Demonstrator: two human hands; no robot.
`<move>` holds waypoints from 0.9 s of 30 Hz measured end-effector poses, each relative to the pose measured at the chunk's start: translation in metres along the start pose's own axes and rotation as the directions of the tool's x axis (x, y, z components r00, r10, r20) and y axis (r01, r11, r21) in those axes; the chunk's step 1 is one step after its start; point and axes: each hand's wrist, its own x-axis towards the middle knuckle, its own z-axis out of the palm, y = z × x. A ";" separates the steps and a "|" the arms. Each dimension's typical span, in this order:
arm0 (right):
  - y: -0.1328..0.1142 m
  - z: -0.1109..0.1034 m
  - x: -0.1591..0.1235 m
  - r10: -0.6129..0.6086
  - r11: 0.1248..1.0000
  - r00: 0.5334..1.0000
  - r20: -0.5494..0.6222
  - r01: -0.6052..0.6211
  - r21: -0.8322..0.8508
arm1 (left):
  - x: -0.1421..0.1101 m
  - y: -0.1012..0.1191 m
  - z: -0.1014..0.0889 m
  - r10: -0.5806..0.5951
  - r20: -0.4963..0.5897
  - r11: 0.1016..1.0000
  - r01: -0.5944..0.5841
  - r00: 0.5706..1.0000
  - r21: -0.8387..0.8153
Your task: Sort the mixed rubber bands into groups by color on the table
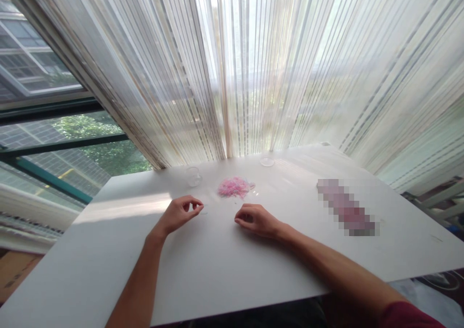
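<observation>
My left hand (181, 213) is just above the white table, thumb and forefinger pinched together. A thin pale strand (204, 214) shows faintly at its fingertips. To its right, my right hand (258, 220) rests low over the tabletop, fingers curled and tips pressed together. Whatever is between those right fingertips, if anything, is too small to make out. Beyond both hands lies a loose heap of pink, fine strand-like bits (234, 187), with a few strays at its right edge. A tiny dark speck (235, 203) sits between the heap and my right hand.
A clear round container (194, 177) stands behind my left hand. Farther back is a clear shallow dish or lid (267, 162). A pixelated reddish, elongated object (346, 207) lies right on the white table (217, 275). Sheer striped curtains (246, 76) hang along the far edge.
</observation>
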 end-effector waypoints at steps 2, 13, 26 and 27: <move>0.000 0.000 0.000 0.002 1.000 1.000 0.001 -0.002 -0.001 | -0.005 -0.009 -0.003 -0.046 -0.032 0.999 0.046 0.998 0.016; -0.003 -0.002 -0.001 0.011 1.000 1.000 -0.001 -0.011 -0.002 | -0.020 -0.020 0.007 -0.121 0.015 0.993 0.121 0.993 0.006; -0.002 -0.002 -0.001 0.017 1.000 1.000 0.011 -0.017 0.002 | -0.020 -0.022 0.012 -0.158 0.061 0.987 0.155 0.986 0.053; -0.002 -0.002 -0.001 0.018 1.000 1.000 0.011 -0.018 0.001 | -0.021 -0.023 0.012 -0.162 0.060 0.986 0.158 0.985 0.056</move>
